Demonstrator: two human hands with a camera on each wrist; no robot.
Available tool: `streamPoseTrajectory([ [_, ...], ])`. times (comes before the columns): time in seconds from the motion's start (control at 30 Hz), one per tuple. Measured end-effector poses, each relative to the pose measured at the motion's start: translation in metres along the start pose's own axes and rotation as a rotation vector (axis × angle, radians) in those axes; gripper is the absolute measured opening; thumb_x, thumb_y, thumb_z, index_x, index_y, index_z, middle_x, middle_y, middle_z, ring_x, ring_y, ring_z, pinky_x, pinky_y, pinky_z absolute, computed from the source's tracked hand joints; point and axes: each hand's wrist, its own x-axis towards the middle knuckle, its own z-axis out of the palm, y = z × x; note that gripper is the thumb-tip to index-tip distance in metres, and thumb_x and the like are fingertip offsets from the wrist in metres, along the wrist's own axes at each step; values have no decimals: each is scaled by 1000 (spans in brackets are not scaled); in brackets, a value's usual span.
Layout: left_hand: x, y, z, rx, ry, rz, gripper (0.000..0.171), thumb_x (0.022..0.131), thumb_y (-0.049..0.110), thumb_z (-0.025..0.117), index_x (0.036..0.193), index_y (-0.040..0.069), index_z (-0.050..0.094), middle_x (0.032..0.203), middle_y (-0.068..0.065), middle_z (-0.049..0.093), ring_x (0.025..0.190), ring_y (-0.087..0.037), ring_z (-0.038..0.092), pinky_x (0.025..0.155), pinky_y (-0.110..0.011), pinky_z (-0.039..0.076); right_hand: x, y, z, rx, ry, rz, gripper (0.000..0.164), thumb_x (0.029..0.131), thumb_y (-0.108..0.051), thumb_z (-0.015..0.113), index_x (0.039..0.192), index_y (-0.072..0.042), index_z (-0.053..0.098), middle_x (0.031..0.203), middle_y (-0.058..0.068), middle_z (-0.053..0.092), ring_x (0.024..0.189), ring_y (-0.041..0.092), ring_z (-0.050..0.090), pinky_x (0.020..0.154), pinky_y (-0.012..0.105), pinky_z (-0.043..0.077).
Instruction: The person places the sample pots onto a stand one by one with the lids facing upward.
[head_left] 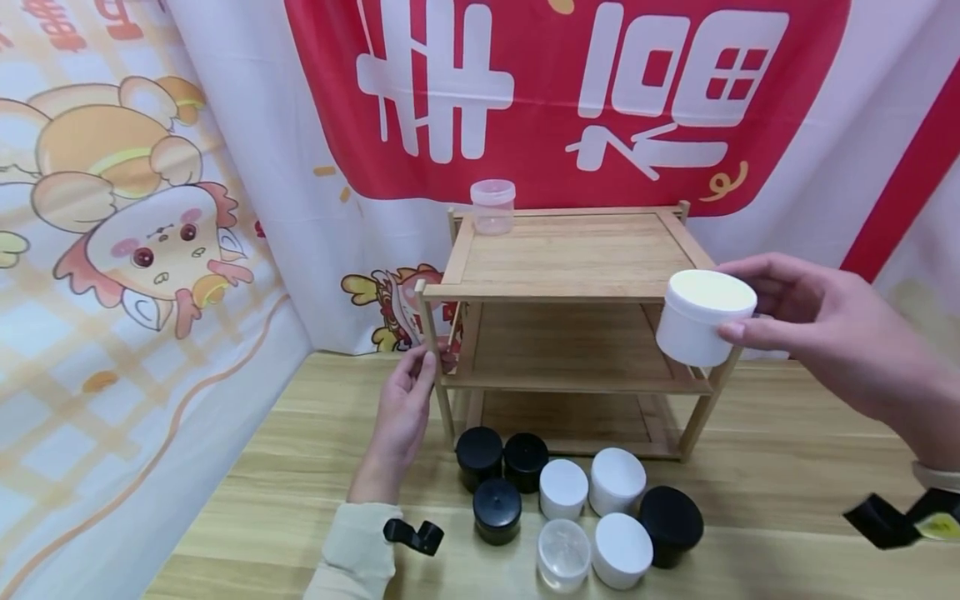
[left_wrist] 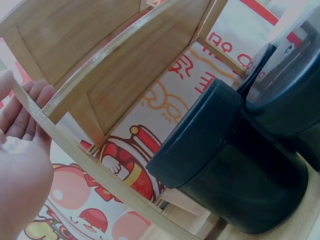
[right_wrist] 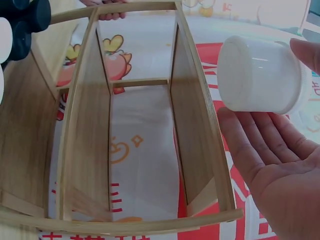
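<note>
Right hand (head_left: pixel 832 325): you grasp a white jar (head_left: pixel 701 325)
Left hand (head_left: pixel 403 404): you clasp the wooden shelf (head_left: pixel 585 254) by a post (head_left: pixel 427 319)
Clear jar (head_left: pixel 492 210): shelf top

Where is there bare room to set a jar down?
The top shelf right of its lone jar; the middle shelf also looks bare. The table between the left cloth and left hand, and right of the rack under the right hand. Crowded: the table before the rack, where eight jars cluster.
</note>
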Motion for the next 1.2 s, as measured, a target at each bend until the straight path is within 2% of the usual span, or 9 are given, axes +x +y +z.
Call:
streamPoseTrajectory([
  [0.13, 0, 1, 0, -3, 0, -10, 31, 115, 19, 52, 142, 4, 56, 145, -6, 56, 138, -14, 50, 119, -19, 43, 5, -10, -2, -17, 1, 29, 51, 102, -9, 73, 146, -30, 58, 125, -9, 74, 104, 17, 72, 79, 26, 63],
  [0.37, 1, 0, 0, -2, -10, 3, 32, 115, 21, 52, 142, 5, 55, 152, -11, 55, 141, -14, 52, 122, -21, 41, 15, -24, -3, -72, 27, 62, 52, 101, -21, 76, 147, -33, 54, 130, -14, 69, 107, 11, 71, 82, 23, 63],
  [0.53, 1, 0, -1, -5, -7, -3, 28, 114, 21, 53, 139, 9, 58, 153, -9, 54, 144, -14, 48, 126, -26, 37, 26, -36, 0, -58, 20, 100, 58, 101, -31, 76, 152, -32, 49, 139, -10, 62, 115, 13, 67, 84, 21, 63],
  [0.63, 1, 0, -1, -3, -6, -9, 28, 115, 20, 53, 139, 9, 58, 153, -10, 52, 145, -15, 46, 127, -27, 36, 34, -44, 3, -76, 25, 121, 67, 98, -41, 78, 156, -33, 45, 144, -7, 57, 120, 17, 62, 85, 20, 62],
  [0.87, 1, -2, 0, -4, -9, 33, 28, 115, 18, 52, 139, 7, 59, 141, -3, 61, 133, -13, 57, 118, -23, 43, 57, -61, 13, -46, 11, 129, 67, 98, -49, 77, 154, -29, 47, 145, -4, 57, 125, 19, 57, 86, 16, 59],
  [0.97, 0, -1, 0, -16, -14, 48, 30, 114, 16, 52, 140, 2, 57, 137, -1, 63, 129, -13, 59, 118, -23, 45, 66, -65, 18, -31, 2, 134, 72, 97, -52, 77, 157, -26, 45, 148, -3, 56, 127, 17, 57, 89, 15, 58],
  [1.1, 0, 0, 1, -17, -14, 41, 36, 114, 16, 52, 143, -5, 52, 132, 2, 63, 128, -12, 58, 118, -22, 44, 77, -69, 26, -37, 7, 146, 79, 95, -56, 77, 160, -24, 44, 154, 1, 55, 130, 18, 56, 94, 19, 57],
  [1.2, -1, 1, 1, -9, -9, 28, 37, 114, 16, 52, 144, -6, 51, 133, 2, 63, 129, -13, 58, 119, -22, 44, 85, -71, 32, -31, 0, 153, 82, 94, -57, 78, 161, -22, 45, 156, 5, 55, 132, 21, 57, 105, 33, 56],
])
